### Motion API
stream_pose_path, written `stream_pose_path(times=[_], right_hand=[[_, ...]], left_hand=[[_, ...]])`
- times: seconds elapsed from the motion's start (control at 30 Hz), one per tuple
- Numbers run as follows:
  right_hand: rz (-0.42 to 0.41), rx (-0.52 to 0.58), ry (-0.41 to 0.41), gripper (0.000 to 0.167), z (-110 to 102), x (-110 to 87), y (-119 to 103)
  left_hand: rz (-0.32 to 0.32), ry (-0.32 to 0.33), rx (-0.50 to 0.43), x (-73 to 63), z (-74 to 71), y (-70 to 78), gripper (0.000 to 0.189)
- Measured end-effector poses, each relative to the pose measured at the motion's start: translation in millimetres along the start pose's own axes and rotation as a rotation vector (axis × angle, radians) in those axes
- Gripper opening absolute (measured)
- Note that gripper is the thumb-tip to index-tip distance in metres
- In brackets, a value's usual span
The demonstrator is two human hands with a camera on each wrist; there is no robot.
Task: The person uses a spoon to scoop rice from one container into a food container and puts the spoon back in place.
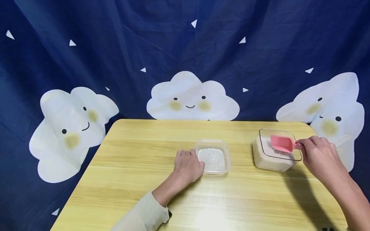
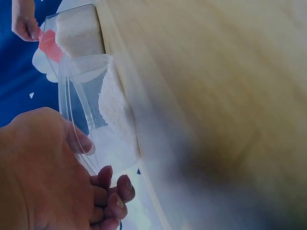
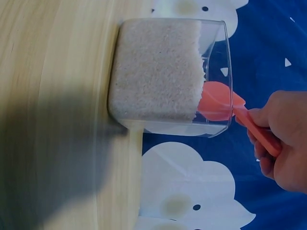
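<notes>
My left hand grips the left side of a small clear plastic tub, thumb over its rim and curled fingers on the outside. White rice covers the bottom of this tub, heaped against one side in the left wrist view. On the right, my right hand holds a pink scoop by its handle. The scoop's bowl is inside a larger clear square container, its tip at the surface of the rice that fills most of it.
Both containers stand on a light wooden table, the larger one to the right with a gap between them. Behind the table hangs a dark blue curtain with white clouds and small triangles.
</notes>
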State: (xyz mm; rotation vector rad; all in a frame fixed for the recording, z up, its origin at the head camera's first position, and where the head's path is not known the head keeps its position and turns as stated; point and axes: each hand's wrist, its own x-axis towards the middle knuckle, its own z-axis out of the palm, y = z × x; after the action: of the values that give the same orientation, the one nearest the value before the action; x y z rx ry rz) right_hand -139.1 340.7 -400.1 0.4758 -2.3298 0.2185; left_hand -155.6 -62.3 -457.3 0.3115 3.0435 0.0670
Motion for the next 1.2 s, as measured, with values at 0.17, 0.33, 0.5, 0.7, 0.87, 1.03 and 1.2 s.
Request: stream_pose_path(times=[0.17,0.33,0.5,0.7,0.87,1.03,1.2], right_hand=[[0.026,-0.030,-0.035,0.009,-1.8,-1.0,-1.0],[0.040,-0.048,-0.089,0.012,-3.3,0.4,-1.8],[0.009,-0.056,-0.108,0.011,-2.2,1.8,-1.3],[-0.046,-0.036,-0.118,0.011,0.7,3.0,-2.2],[-0.069,-0.024,-0.127,0.006,5.1,4.1,-3.5],[-0.075,-0.011,-0.130,0.007,12.3,6.4,-4.0],[-0.060,0.006,-0.155,0.008,17.4,7.1,-4.4]], left_hand=[[0.000,0.001,-0.006,0.5,0.7,-0.1,0.038],[-0.001,0.000,-0.004,0.4,0.8,-0.7,0.038],[0.000,-0.001,0.002,0.4,0.8,-1.1,0.039],[0.001,-0.003,-0.001,0.1,0.7,-1.4,0.038],[0.001,-0.004,-0.009,-0.3,-0.3,-0.9,0.037],[-0.001,-0.002,-0.006,-0.7,-0.5,-1.2,0.038],[0.003,-0.003,-0.001,-0.6,-0.6,-1.3,0.038]])
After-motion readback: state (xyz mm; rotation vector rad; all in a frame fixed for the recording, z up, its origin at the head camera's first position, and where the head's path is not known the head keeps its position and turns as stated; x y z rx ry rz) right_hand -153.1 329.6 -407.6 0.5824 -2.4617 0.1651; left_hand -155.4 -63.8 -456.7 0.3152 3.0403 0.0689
